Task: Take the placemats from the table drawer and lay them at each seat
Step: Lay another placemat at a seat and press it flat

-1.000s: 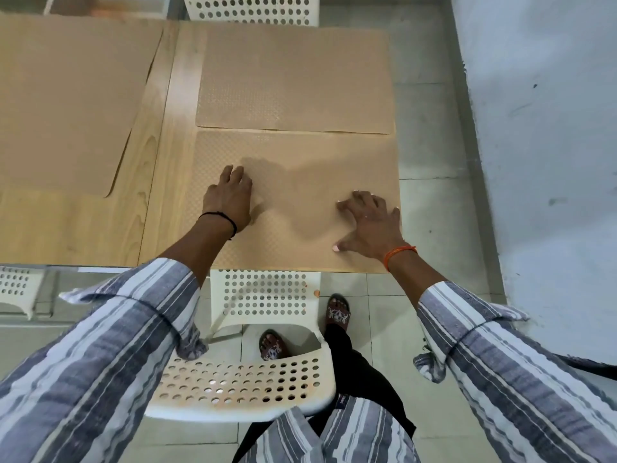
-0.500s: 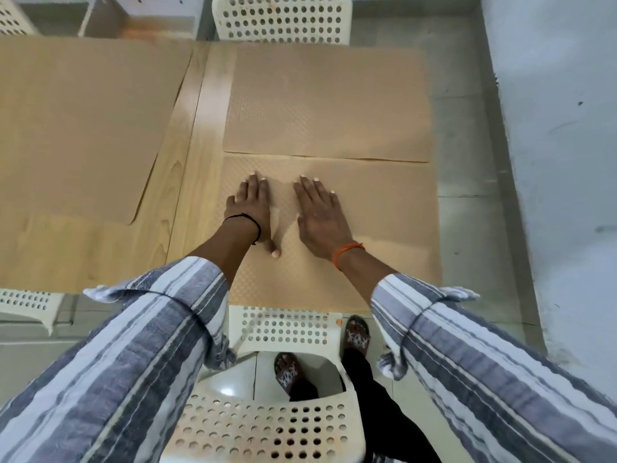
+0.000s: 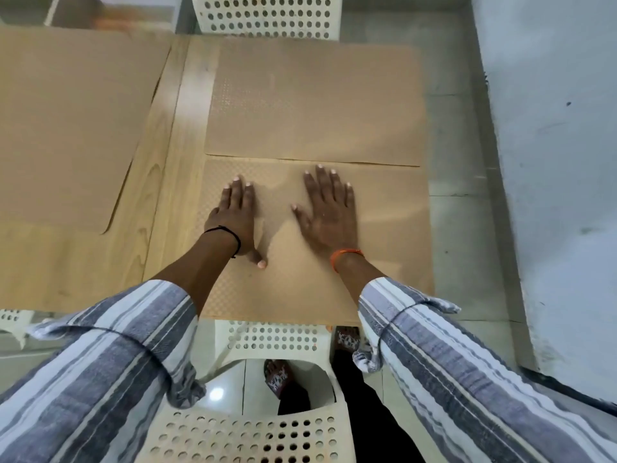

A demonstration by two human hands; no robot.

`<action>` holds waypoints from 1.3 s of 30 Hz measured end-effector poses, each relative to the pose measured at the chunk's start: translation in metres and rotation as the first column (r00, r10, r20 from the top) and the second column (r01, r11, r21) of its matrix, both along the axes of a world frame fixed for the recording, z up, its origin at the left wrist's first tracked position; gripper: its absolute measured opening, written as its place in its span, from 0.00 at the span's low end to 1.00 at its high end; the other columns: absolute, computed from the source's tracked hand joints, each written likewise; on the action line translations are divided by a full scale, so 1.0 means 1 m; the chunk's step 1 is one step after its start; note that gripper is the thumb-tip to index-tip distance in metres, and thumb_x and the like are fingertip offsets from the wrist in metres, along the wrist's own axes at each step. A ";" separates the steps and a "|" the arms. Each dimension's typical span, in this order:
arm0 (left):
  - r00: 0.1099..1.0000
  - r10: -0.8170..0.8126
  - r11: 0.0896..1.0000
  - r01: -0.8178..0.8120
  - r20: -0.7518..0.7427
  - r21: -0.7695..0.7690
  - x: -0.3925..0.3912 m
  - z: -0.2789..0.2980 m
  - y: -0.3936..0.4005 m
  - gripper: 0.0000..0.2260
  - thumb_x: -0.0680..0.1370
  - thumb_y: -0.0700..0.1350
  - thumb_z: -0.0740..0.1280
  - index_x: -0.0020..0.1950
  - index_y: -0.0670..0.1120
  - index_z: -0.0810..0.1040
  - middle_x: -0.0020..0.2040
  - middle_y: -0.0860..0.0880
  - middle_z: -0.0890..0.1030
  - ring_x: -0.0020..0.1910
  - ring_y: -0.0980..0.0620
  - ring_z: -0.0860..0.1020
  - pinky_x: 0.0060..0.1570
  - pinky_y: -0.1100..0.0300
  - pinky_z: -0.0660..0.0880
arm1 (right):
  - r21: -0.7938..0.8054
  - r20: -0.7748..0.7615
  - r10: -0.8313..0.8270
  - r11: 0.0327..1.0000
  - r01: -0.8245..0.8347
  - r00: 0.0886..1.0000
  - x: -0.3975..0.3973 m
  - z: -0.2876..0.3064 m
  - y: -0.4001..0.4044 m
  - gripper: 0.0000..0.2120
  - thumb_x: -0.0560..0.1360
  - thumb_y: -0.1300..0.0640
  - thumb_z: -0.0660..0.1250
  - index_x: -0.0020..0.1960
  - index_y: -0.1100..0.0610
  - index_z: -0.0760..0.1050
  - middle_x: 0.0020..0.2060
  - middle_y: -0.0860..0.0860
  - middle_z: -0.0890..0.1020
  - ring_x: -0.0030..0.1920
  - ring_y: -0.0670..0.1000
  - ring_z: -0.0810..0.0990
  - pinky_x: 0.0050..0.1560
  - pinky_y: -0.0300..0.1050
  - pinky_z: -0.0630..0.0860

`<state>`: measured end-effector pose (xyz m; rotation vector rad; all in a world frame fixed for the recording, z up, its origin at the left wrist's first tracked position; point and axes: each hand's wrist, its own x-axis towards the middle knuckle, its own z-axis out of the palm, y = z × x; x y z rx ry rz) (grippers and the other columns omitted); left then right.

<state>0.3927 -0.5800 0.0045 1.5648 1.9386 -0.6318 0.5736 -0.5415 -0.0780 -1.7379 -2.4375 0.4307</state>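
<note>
A tan dotted placemat (image 3: 384, 235) lies flat at the near right seat of the wooden table (image 3: 167, 182). My left hand (image 3: 235, 217) rests palm-down on its left part, fingers apart. My right hand (image 3: 329, 210) presses flat on its middle, fingers spread. Neither hand grips anything. A second placemat (image 3: 314, 101) lies just beyond it at the far right seat, edges touching. A third, larger-looking placemat (image 3: 66, 128) covers the table's left side.
A white perforated plastic chair (image 3: 257, 426) stands between me and the table, another chair (image 3: 267, 15) at the far side, a third chair (image 3: 13, 322) at the left edge. A pale wall (image 3: 551, 162) runs close along the right. Tiled floor lies below.
My right hand slid from the mat's right part toward its middle, close to the left hand, then spread apart a little. The left hand stayed on the mat's left part.
</note>
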 end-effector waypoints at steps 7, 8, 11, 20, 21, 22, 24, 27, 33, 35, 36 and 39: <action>1.000 -0.012 1.000 0.012 -0.013 0.018 0.000 0.000 -0.002 0.71 0.57 0.57 0.82 0.76 0.43 0.28 0.76 0.43 0.28 0.77 0.43 0.35 0.76 0.45 0.51 | 0.010 0.083 -0.300 0.954 0.301 0.950 0.127 -0.005 0.005 0.35 0.79 0.36 0.46 0.80 0.54 0.49 0.80 0.52 0.52 0.80 0.56 0.50 0.77 0.61 0.52; 1.000 -0.011 1.000 0.011 -0.014 0.020 0.001 0.000 -0.002 0.71 0.57 0.57 0.82 0.76 0.43 0.28 0.77 0.43 0.29 0.77 0.43 0.35 0.76 0.45 0.51 | -0.004 0.086 -0.312 0.950 0.314 0.946 0.135 -0.006 0.004 0.36 0.79 0.36 0.45 0.81 0.54 0.48 0.80 0.52 0.51 0.80 0.55 0.49 0.77 0.61 0.51; 1.000 -0.011 1.000 0.012 -0.019 0.023 0.001 0.000 -0.001 0.71 0.57 0.57 0.83 0.76 0.43 0.29 0.77 0.44 0.29 0.78 0.43 0.35 0.75 0.45 0.53 | 0.008 0.090 -0.342 0.939 0.343 0.935 0.137 -0.005 0.002 0.37 0.79 0.36 0.43 0.81 0.56 0.47 0.80 0.54 0.50 0.80 0.57 0.49 0.77 0.62 0.50; 1.000 -0.012 0.999 0.012 -0.014 0.039 -0.005 -0.001 -0.002 0.72 0.56 0.58 0.83 0.77 0.44 0.29 0.77 0.45 0.30 0.78 0.44 0.36 0.75 0.44 0.56 | 0.066 -0.015 -0.095 0.993 0.096 0.995 0.037 0.010 -0.040 0.32 0.82 0.44 0.50 0.80 0.57 0.49 0.80 0.55 0.51 0.80 0.57 0.49 0.78 0.60 0.46; 1.000 -0.012 0.999 0.012 -0.010 0.044 -0.006 -0.002 -0.002 0.72 0.56 0.58 0.82 0.77 0.44 0.30 0.77 0.45 0.30 0.78 0.45 0.36 0.75 0.44 0.56 | 0.056 -0.017 -0.091 0.994 0.092 0.996 0.028 0.009 -0.042 0.31 0.82 0.44 0.50 0.80 0.56 0.49 0.80 0.55 0.51 0.80 0.56 0.49 0.78 0.60 0.47; 1.000 -0.012 0.999 0.013 -0.006 0.047 -0.007 -0.002 -0.003 0.71 0.56 0.58 0.82 0.77 0.45 0.30 0.77 0.46 0.30 0.78 0.45 0.36 0.75 0.44 0.56 | 0.039 -0.014 -0.100 0.994 0.101 0.995 0.023 0.007 -0.043 0.30 0.82 0.44 0.50 0.81 0.55 0.49 0.80 0.54 0.51 0.80 0.56 0.50 0.77 0.60 0.48; 1.000 -0.009 0.999 0.009 -0.001 0.038 -0.008 -0.002 -0.002 0.71 0.56 0.58 0.82 0.77 0.45 0.30 0.77 0.46 0.30 0.78 0.46 0.36 0.75 0.44 0.57 | 0.027 0.004 -0.117 0.993 0.117 0.993 0.025 0.001 -0.042 0.30 0.82 0.44 0.50 0.80 0.55 0.51 0.80 0.54 0.52 0.80 0.56 0.50 0.77 0.61 0.50; 0.999 0.026 0.999 -0.027 0.029 0.020 -0.007 -0.002 0.004 0.62 0.64 0.56 0.79 0.79 0.44 0.35 0.78 0.45 0.33 0.79 0.45 0.38 0.75 0.47 0.56 | 0.051 0.020 -0.101 0.994 0.100 0.995 0.034 -0.004 -0.044 0.31 0.82 0.43 0.48 0.80 0.56 0.52 0.80 0.53 0.51 0.80 0.56 0.50 0.77 0.60 0.49; 0.961 0.025 0.844 -0.167 0.276 0.509 0.040 -0.023 0.019 0.26 0.82 0.46 0.58 0.79 0.43 0.57 0.80 0.44 0.54 0.79 0.45 0.52 0.75 0.46 0.55 | 0.062 0.014 -0.121 0.991 0.120 0.993 0.031 -0.004 -0.044 0.30 0.81 0.49 0.50 0.80 0.57 0.52 0.80 0.54 0.53 0.80 0.55 0.51 0.77 0.60 0.50; 0.946 -0.025 0.819 -0.166 0.323 0.550 0.059 -0.036 0.019 0.24 0.82 0.43 0.56 0.78 0.45 0.59 0.80 0.47 0.56 0.79 0.47 0.52 0.76 0.48 0.51 | 0.056 -0.004 -0.125 0.991 0.125 0.992 0.031 -0.004 -0.044 0.29 0.80 0.51 0.50 0.80 0.57 0.51 0.80 0.53 0.52 0.80 0.54 0.51 0.77 0.59 0.50; 0.945 -0.043 0.816 -0.153 0.323 0.557 0.064 -0.044 0.017 0.24 0.82 0.43 0.55 0.79 0.46 0.59 0.80 0.48 0.55 0.79 0.48 0.51 0.76 0.48 0.49 | 0.060 -0.005 -0.128 0.990 0.128 0.992 0.032 -0.004 -0.044 0.29 0.80 0.52 0.50 0.80 0.57 0.51 0.80 0.53 0.52 0.80 0.54 0.50 0.78 0.59 0.49; 0.972 -0.094 0.796 -0.055 0.213 0.602 0.056 -0.063 0.007 0.25 0.83 0.50 0.52 0.80 0.52 0.53 0.80 0.52 0.51 0.79 0.50 0.48 0.76 0.50 0.46 | 0.062 -0.003 -0.133 0.989 0.133 0.991 0.032 -0.005 -0.044 0.30 0.80 0.52 0.50 0.80 0.56 0.50 0.80 0.52 0.51 0.80 0.53 0.49 0.78 0.58 0.49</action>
